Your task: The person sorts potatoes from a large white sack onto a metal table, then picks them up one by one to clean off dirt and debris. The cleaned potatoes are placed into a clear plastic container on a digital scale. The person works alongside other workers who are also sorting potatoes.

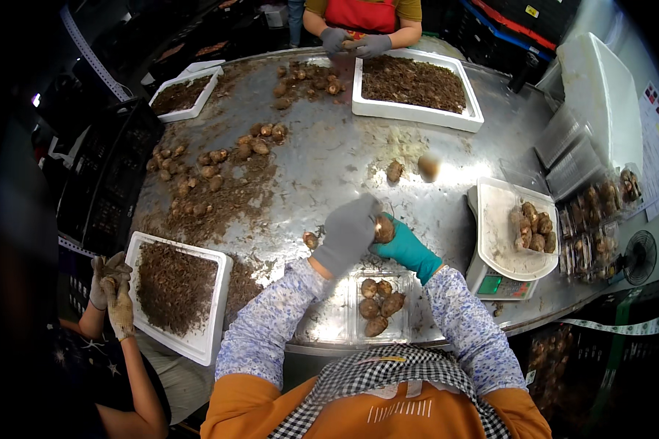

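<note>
A brown, round taro corm (384, 229) is between my two gloved hands above the table. My right hand (404, 249), in a teal glove, is closed around its right side. My left hand (349, 233), in a grey glove and slightly blurred, presses on its left side with fingers together. Just below lies a clear plastic tray (354, 322) with several taro corms (377, 305) in it. One small corm (310, 240) rests on the table beside my left wrist. Farther off are another corm (395, 171) and a motion-blurred brown one (429, 167).
At right, a scale (483, 241) bears a pack of corms (536, 228); filled clear packs (589, 252) and empty trays (571, 161) stand beyond. White foam boxes (472, 121) hold brown scraps. Corms (212, 172) lie at left. Co-workers' gloved hands (373, 46) are at far side and left (113, 293).
</note>
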`<state>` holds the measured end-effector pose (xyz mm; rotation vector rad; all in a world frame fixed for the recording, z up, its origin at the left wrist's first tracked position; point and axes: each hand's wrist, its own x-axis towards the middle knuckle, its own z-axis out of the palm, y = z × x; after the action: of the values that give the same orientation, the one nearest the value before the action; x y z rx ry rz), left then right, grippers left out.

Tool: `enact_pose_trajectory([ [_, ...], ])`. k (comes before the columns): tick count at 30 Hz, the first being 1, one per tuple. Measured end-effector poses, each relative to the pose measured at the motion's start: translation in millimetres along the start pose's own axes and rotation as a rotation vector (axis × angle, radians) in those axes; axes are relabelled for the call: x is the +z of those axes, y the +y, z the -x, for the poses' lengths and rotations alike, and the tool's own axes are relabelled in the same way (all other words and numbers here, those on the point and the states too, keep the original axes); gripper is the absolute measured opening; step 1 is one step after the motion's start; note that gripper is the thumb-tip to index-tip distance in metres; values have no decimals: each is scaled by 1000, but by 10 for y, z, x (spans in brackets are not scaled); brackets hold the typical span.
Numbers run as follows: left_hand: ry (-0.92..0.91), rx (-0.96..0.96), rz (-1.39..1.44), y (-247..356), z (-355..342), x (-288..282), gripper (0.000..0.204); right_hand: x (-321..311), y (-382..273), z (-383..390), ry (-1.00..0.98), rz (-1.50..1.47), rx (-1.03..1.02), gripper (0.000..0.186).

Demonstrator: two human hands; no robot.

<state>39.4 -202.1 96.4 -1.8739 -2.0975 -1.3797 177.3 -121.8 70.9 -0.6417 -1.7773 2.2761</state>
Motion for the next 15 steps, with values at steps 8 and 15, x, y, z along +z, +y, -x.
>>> enact_pose_trajectory([
  [8, -95, -257, 176, -30, 74, -85, 20, -242, 133, -62, 125, 117, -57, 60],
  [15, -351, -25, 265, 12, 45, -194, 25, -181, -7, -1, 0, 197, -47, 56],
])
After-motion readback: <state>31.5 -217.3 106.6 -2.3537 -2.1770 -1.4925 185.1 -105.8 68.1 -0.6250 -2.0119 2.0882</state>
